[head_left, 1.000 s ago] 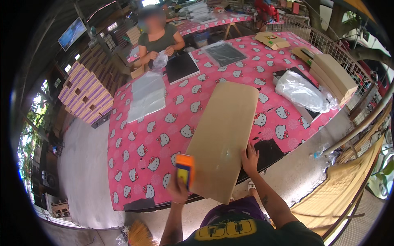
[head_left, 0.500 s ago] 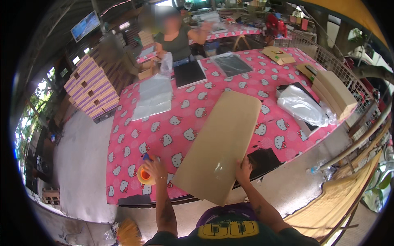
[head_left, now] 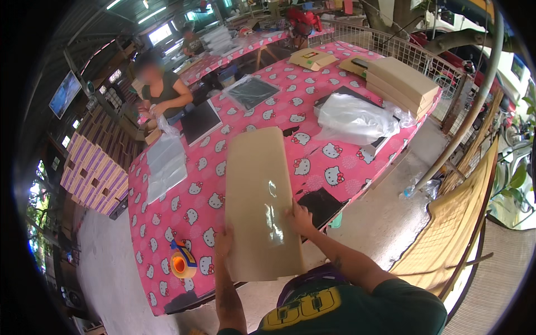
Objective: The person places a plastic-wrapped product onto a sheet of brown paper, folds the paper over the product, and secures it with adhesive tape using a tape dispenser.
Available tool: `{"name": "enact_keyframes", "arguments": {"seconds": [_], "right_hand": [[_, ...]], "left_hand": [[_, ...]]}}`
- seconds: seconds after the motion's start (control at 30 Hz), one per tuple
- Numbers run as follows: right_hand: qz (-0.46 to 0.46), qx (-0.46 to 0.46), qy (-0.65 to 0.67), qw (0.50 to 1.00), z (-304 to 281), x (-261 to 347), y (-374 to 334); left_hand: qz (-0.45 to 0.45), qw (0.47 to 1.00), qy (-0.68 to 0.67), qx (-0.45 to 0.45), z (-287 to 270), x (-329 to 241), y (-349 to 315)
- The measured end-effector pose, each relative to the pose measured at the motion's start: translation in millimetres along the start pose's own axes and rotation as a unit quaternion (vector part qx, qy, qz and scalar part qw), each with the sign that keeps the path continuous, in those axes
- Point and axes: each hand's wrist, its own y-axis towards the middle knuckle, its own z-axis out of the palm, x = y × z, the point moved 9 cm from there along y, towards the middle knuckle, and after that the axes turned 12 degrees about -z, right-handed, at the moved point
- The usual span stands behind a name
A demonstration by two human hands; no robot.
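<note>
1. Long flat cardboard box (head_left: pixel 259 201) lying lengthwise on the pink patterned worktop (head_left: pixel 346 167), near end overhanging the worktop's front edge toward the body.
2. Left hand (head_left: pixel 223 241) pressed on the box's near-left edge, fingers spread flat, grip closing on nothing.
3. Right hand (head_left: pixel 300 216) resting on the box's right edge beside a glossy strip of clear tape (head_left: pixel 272 215) running along the middle; palm down, steadying rather than pinching.
4. Orange tape dispenser (head_left: pixel 182 263) set down left of the box, apart from both hands.
5. Clear plastic bags (head_left: pixel 357 117) piled right of and beyond the box; stacked brown boxes (head_left: pixel 402 78) farther right of it; dark flat panel (head_left: pixel 318 205) just right of the box, under the right wrist.
6. Another person (head_left: pixel 162 89) at the far side, beyond the box, handling a bag (head_left: pixel 164 159).
7. Risks, judged: overhanging end likely to tip or slide off if pressure lifts; tape possibly wrinkling or lifting where glare shows it uneven; dispenser near enough the worktop's edge to be knocked off by a left elbow.
</note>
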Motion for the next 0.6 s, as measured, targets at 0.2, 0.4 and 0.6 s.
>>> {"name": "enact_keyframes", "arguments": {"seconds": [0.2,0.4,0.6], "right_hand": [[-0.005,0.115,0.069,0.991,-38,-39,34],[-0.048,0.116,0.143,0.982,-44,-78,5],[-0.072,0.097,0.029,0.992,-61,-54,-6]], "left_hand": [[-0.009,0.999,-0.029,-0.011,59,-7,-88],[0.000,0.991,-0.068,-0.113,61,-27,-159],[-0.061,0.988,-0.060,-0.128,53,-29,-162]]}}
